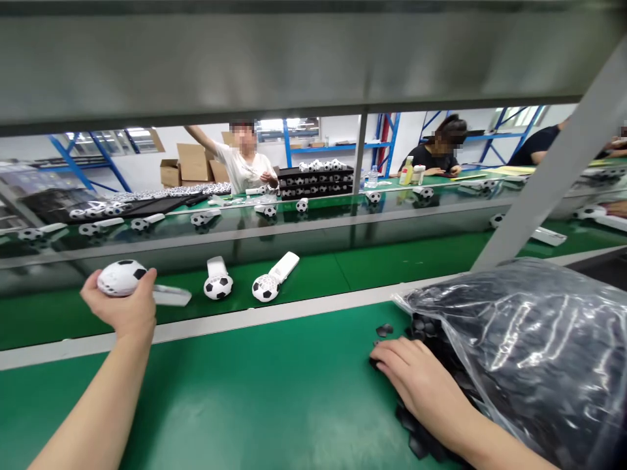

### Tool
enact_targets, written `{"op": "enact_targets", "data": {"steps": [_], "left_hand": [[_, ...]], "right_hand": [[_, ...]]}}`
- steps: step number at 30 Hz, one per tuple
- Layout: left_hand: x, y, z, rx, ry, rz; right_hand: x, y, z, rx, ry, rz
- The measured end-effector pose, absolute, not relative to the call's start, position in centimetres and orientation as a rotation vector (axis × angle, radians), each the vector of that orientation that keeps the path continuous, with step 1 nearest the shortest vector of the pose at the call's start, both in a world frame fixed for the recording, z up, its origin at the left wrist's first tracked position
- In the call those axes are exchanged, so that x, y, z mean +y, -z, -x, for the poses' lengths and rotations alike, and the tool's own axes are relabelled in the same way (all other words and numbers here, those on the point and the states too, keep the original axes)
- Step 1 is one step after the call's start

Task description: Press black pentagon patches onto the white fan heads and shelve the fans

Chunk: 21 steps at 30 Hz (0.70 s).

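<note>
Green worktop (235, 391), one bag (539, 339) at right edge. Blue racks (321, 149) behind. Left hand (122, 310) grips one ball (121, 277), two beside on belt (328, 267); right hand (416, 375) on black pieces (421, 440), grip unclear.

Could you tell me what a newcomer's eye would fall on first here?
Probably the shiny, transparent bag at the right, with black pieces at its mouth and the right hand on them. Next, the football-patterned gadget held in the left hand, at the left.

1 head-worn camera, looking forward and slightly down over near green bench (255, 385).
</note>
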<state>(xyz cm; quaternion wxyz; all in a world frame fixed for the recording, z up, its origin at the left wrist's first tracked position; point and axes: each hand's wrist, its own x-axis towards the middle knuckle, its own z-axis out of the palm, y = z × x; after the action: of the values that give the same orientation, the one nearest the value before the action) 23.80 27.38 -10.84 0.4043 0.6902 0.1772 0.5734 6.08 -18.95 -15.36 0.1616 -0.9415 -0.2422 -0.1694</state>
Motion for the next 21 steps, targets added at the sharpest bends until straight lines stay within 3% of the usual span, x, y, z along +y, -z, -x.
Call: {"op": "enact_targets", "data": {"steps": [4, 8, 13, 18, 21], "left_hand": [[22.2, 7.1, -19.9, 0.14, -1.421, -1.964], [14.9, 5.8, -15.3, -0.177, -0.907, -2.485], [6.6, 7.4, -10.6, -0.772, -0.125, -2.74], [2.4, 9.6, -8.0, -0.914, 0.154, -2.634], [1.5, 10.6, -7.2, -0.897, 0.149, -2.652]], "right_hand": [[-18.7, 14.8, -5.8, -0.727, 0.423, 2.654], [-18.6, 14.8, -5.7, -0.762, 0.403, 2.598], [-18.7, 15.0, -5.9, -0.701, 0.372, 2.428], [-18.8, 14.8, -6.1, -0.592, 0.305, 2.349], [-18.8, 14.4, -6.0, -0.532, 0.289, 2.306]]}}
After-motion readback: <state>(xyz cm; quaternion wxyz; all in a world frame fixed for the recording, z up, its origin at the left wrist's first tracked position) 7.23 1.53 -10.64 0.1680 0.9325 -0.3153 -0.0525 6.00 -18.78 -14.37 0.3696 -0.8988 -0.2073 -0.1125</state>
